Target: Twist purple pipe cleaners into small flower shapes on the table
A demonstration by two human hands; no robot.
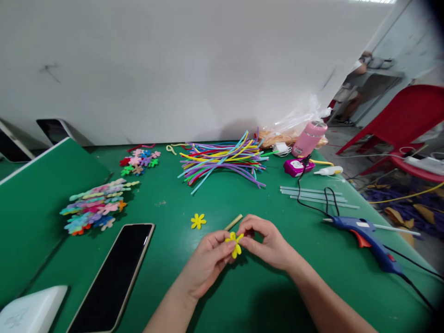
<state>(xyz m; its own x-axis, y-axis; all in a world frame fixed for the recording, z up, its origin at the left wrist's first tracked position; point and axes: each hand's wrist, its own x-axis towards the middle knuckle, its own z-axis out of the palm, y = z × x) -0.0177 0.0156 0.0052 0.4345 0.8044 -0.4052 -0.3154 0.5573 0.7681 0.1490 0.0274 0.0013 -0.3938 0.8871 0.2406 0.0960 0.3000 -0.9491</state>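
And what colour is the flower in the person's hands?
The flower is yellow, seen best in the head view.

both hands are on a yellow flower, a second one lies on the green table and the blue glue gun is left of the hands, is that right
Not left: the head view shows the blue glue gun lying to the right of the left hand and right hand. Both are on a yellow flower, and a second yellow flower lies on the green table.

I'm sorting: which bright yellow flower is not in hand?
The bright yellow flower on the green tabletop; the other flower is in the left hand, touched by the right hand.
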